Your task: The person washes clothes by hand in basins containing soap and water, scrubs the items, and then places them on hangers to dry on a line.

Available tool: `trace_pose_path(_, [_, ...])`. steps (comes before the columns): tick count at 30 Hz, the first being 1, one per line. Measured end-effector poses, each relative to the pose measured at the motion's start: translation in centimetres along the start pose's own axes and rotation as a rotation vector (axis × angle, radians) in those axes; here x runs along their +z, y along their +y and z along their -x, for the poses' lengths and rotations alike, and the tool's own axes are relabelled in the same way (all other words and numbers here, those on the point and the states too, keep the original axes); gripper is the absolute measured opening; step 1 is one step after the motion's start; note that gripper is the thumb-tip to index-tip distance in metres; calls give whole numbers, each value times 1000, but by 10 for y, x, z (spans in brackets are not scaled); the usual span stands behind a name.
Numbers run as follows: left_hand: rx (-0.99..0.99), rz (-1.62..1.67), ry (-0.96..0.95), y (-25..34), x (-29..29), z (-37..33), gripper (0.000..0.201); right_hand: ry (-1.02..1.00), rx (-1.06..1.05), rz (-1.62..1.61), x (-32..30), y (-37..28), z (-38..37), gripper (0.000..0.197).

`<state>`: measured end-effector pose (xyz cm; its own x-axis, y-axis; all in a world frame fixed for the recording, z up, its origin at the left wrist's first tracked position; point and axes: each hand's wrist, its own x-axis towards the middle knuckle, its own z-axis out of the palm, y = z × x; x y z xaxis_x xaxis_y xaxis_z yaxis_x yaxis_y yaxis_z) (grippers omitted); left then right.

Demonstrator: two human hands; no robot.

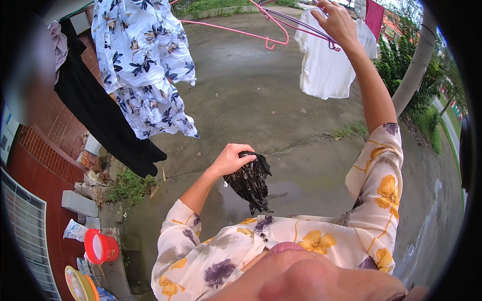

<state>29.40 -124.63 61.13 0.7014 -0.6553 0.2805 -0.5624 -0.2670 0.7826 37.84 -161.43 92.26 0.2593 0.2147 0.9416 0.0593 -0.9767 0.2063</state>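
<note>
My left hand (232, 160) grips a black, lacy piece of clothing (251, 183) by its top edge, and the cloth hangs down in front of my chest. My right hand (337, 21) is raised high at the upper right, its fingers curled at a purple clothes hanger (301, 29). Part of that grip is cut off by the upper edge. Beside it, a pink hanger (236, 33) stretches to the left with nothing on it. Just beyond my right hand hangs a white shirt (326, 65).
At the upper left hang a white floral garment (143, 65) and long black trousers (100, 108). A grey pole (419, 60) leans at the right. Red bucket (103, 246) and yellow basin (80, 286) stand at the lower left. The concrete ground (241, 90) has wet patches.
</note>
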Motion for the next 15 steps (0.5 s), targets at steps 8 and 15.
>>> trace_pose_path(8, [16,-2,-38,-3,8,-20,24,-285,152,252,28,30,20,40])
trace_pose_path(15, [-11,7,-41,-9,12,-27,22,-285,78,311,47,47,20,27])
